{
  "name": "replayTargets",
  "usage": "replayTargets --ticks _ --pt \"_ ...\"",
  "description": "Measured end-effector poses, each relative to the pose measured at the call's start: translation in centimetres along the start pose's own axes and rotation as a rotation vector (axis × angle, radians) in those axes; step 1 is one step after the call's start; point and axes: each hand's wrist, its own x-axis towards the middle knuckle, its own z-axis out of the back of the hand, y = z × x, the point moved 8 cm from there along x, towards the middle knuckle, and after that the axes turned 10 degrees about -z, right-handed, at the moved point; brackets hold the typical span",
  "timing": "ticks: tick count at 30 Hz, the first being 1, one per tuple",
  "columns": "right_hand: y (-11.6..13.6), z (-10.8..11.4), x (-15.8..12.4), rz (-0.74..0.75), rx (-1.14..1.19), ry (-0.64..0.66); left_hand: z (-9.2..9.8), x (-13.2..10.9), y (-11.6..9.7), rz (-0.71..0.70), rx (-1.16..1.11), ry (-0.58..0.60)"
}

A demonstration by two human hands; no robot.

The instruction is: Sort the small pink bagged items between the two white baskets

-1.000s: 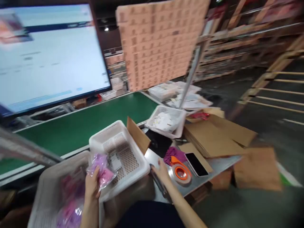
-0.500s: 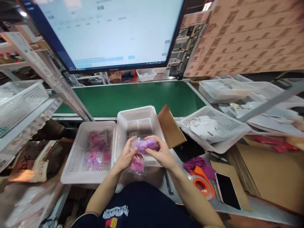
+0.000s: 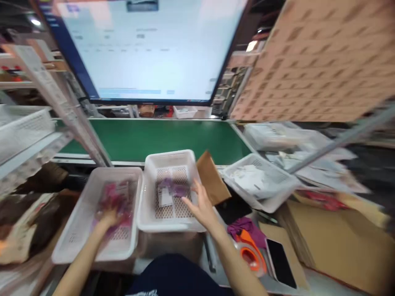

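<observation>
My left hand (image 3: pixel 110 216) reaches down into the left white basket (image 3: pixel 69 238), onto pink and purple plastic-bagged items (image 3: pixel 121 195). Motion smears its fingers, so I cannot tell whether they grip anything. Over the right side of the middle white basket (image 3: pixel 169 226), my right hand (image 3: pixel 202 203) is open, fingers apart, with nothing in it. Inside that basket lie a purple bagged item (image 3: pixel 180 190) and a packet with a white label (image 3: pixel 166 197), just left of my right fingertips.
A monitor (image 3: pixel 148 61) hangs above a green conveyor belt (image 3: pixel 160 137). To the right are a cardboard flap (image 3: pixel 212 181), a white basket of papers (image 3: pixel 253 181), orange tape (image 3: pixel 250 257), a phone (image 3: pixel 280 263) and flat cardboard (image 3: pixel 333 242). A slanting metal post (image 3: pixel 336 142) crosses the right side.
The purple bagged item has left my hands and lies in the middle basket. My left hand moved left into the left basket; my right hand opened. The view shifted.
</observation>
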Motion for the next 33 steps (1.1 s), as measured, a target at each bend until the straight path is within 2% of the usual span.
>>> replayTargets --ticks 2,4,7,10,13,15,17,18,19,20,21,23,26,28,30,33 --pt "-0.2 -0.1 -0.6 -0.031 0.009 0.052 -2.3 0.6 0.9 -0.019 0.11 0.001" --pt "-0.2 -0.1 -1.3 -0.051 0.021 0.069 -3.0 0.8 0.0 -0.105 0.186 -0.043" --pt "-0.3 -0.2 -2.4 -0.071 0.038 0.071 -2.5 0.4 -2.2 -0.196 0.172 -0.058" --pt "-0.8 0.0 -3.5 -0.081 0.042 0.086 -1.4 0.1 -2.9 -0.2 0.027 -0.086" --pt "-0.8 1.0 -3.8 -0.086 0.033 0.132 0.8 -0.4 -1.3 -0.152 -0.222 -0.224" --pt "-0.2 1.9 -3.6 -0.092 0.024 0.159 3.3 -1.6 0.4 -0.075 -0.46 -0.44" --pt "1.2 2.1 -3.3 -0.084 0.03 0.187 5.8 -3.9 1.7 0.058 -0.779 -0.688" --pt "2.1 1.7 -3.1 -0.073 0.038 0.212 6.6 -5.3 1.7 0.13 -0.973 -0.78" --pt "2.9 0.9 -3.0 -0.06 0.049 0.249 7.1 -6.4 1.0 0.189 -1.173 -0.824" --pt "3.7 -0.3 -3.0 -0.046 0.062 0.296 7.4 -7.3 -0.6 0.215 -1.366 -0.817" --pt "4.5 -1.7 -3.0 -0.031 0.076 0.348 7.7 -7.9 -2.9 0.198 -1.527 -0.755" --pt "5.6 -4.8 -3.1 0.001 0.095 0.456 8.5 -8.8 -8.6 0.065 -1.699 -0.541" --pt "6.8 -8.1 -3.7 0.06 0.109 0.598 8.5 -9.8 -17.1 -0.218 -1.729 -0.168" --pt "7.7 -8.6 -4.3 0.131 0.109 0.687 7.2 -10.6 -21.4 -0.367 -1.736 0.111" --pt "8.5 -7.8 -5.1 0.218 0.122 0.736 5.3 -11.5 -24.1 -0.441 -1.764 0.361" --pt "8.9 -5.5 -6.2 0.286 0.114 0.712 3.0 -12.5 -25.8 -0.467 -1.789 0.588"
